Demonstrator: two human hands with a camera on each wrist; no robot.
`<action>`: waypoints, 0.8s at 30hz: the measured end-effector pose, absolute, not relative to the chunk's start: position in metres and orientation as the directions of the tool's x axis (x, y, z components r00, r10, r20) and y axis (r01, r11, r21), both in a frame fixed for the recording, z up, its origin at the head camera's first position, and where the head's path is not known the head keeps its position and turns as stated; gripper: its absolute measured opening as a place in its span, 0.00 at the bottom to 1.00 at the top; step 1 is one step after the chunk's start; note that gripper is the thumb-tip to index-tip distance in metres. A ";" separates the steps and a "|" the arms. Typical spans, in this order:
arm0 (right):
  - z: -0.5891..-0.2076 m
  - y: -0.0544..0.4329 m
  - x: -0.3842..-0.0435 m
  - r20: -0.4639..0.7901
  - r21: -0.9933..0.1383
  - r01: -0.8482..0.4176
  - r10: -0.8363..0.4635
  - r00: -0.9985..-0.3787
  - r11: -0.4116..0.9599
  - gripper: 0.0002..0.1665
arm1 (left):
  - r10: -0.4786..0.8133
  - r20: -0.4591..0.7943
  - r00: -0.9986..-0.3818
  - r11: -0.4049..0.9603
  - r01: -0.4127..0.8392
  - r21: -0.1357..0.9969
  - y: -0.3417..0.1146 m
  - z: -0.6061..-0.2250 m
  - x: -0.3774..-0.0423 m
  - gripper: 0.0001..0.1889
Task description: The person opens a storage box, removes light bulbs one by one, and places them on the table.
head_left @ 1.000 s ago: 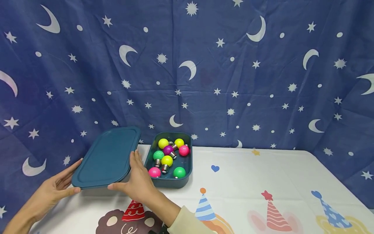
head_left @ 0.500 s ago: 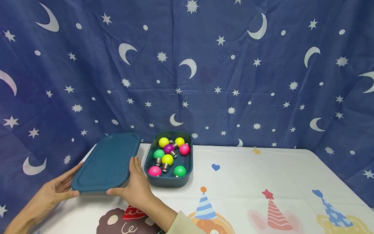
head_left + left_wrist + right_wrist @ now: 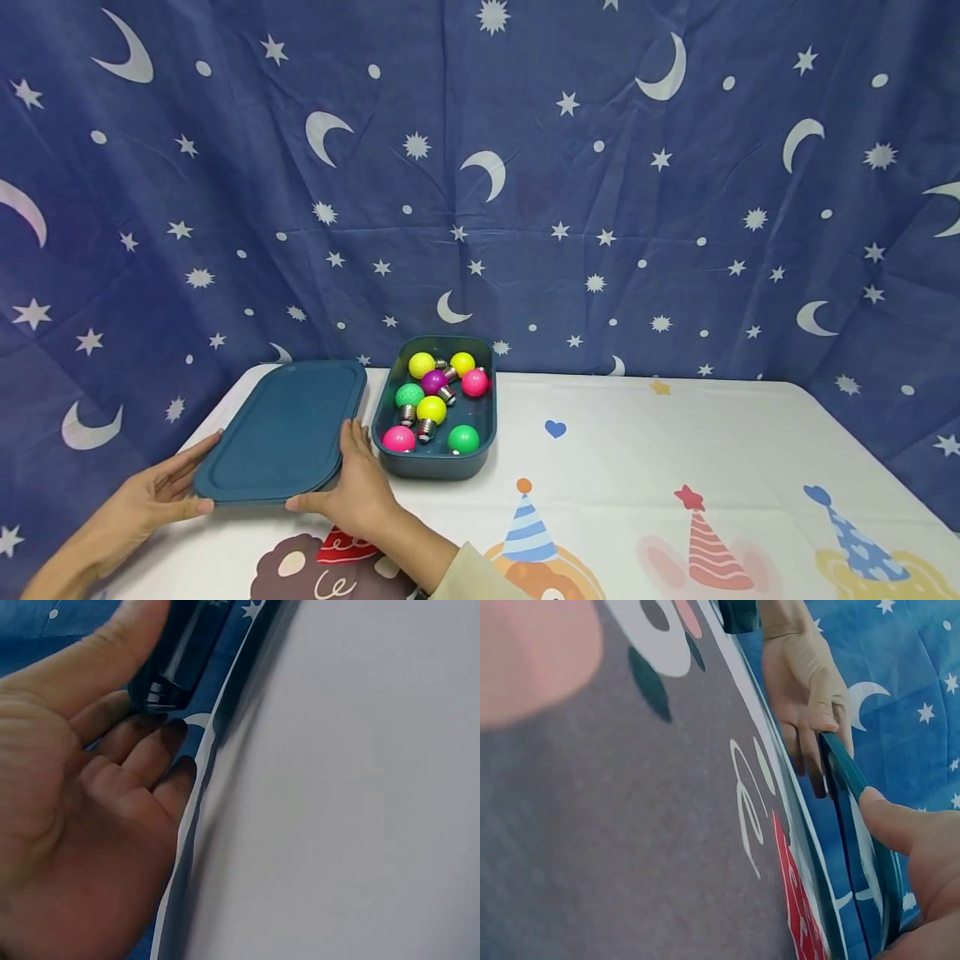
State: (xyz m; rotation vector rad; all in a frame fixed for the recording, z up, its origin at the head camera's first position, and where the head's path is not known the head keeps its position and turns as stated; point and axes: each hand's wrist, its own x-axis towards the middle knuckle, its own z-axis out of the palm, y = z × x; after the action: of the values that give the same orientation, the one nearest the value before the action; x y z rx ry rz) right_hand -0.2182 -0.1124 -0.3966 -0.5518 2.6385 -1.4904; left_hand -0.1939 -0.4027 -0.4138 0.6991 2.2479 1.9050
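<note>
A flat, dark teal lid (image 3: 281,433) with rounded corners and a raised rim lies between both hands at the table's left side. My left hand (image 3: 153,500) holds its near left corner, thumb at the front and fingers along the left edge. On the near right corner, my right hand (image 3: 360,492) grips in the same way. The right wrist view shows the lid (image 3: 862,825) edge-on, with the right thumb pressing its rim. Whether its underside fully touches the table cannot be told.
Just right of the lid stands a teal box (image 3: 457,468) without a cover. Several coloured bulbs lie inside, among them a purple bulb (image 3: 433,382) and a green bulb (image 3: 463,439). A white patterned tablecloth (image 3: 615,467) covers the table; a blue curtain (image 3: 525,192) hangs behind.
Both hands have brought the lid downward and slightly nearer, its far edge dropping so that it now lies flatter. The box and bulbs have stayed in place.
</note>
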 end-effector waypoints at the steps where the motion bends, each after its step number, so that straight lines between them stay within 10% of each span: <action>1: -0.398 -0.112 -0.219 0.114 -0.839 -0.272 -0.337 -0.935 0.471 0.65 | 0.414 0.207 -0.887 0.106 0.273 0.956 -0.402 -0.414 -0.194 0.40; 24: -0.406 -0.113 -0.217 0.165 -0.566 -0.421 -0.403 -0.900 0.708 0.62 | 0.296 0.104 -0.949 0.431 0.230 0.872 -0.401 -0.416 -0.191 0.37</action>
State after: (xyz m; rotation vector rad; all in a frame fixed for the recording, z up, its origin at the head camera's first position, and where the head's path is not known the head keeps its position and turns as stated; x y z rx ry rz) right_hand -0.2169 -0.1129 -0.4057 -0.7072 2.9302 -0.9829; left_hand -0.1914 -0.4012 -0.4160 0.4792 2.6020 1.5701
